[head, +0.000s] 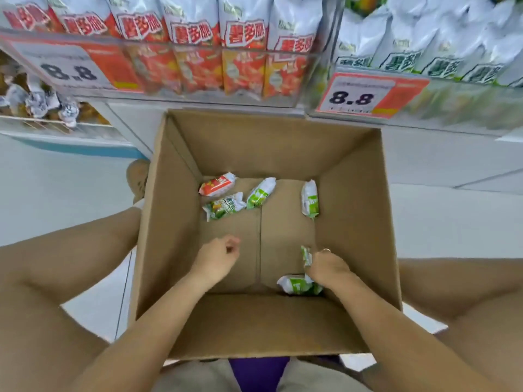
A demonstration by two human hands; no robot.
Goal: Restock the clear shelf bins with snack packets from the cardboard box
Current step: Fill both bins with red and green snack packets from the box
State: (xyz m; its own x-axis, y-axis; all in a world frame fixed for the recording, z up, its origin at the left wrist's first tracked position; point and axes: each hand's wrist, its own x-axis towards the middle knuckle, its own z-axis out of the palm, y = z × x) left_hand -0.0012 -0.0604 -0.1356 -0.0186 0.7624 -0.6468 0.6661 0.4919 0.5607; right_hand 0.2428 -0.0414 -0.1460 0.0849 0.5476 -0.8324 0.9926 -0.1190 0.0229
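Cardboard box (353, 210) sits centre frame on the floor, open top, between the person's knees. Both hands are down inside it.

Packet count in box: 6 visible.
- 1 red packet (217, 184), upper left of the box floor.
- 3 loose green packets in the upper half: one (224, 206) just below the red, one (261, 192) right of it, one (310, 199) near the right wall.
- 1 green packet (298, 284) at the lower right of the box floor, just under the right wrist.
- 1 green packet (306, 256) in the right hand (328, 267); fingers curled round it, packet upright, mostly hidden by the hand.

Left hand (216, 258): fingers curled in, loosely bunched, holding nothing visible, hovering over the left half of the box floor.

Shelf bins across the top of the frame: 2 clear bins. Left bin (215, 100) holds a row of red packets, right bin (467, 108) a row of green ones. 2 price tags, both reading 8.8: one upper left (68, 70), one upper right (356, 94).
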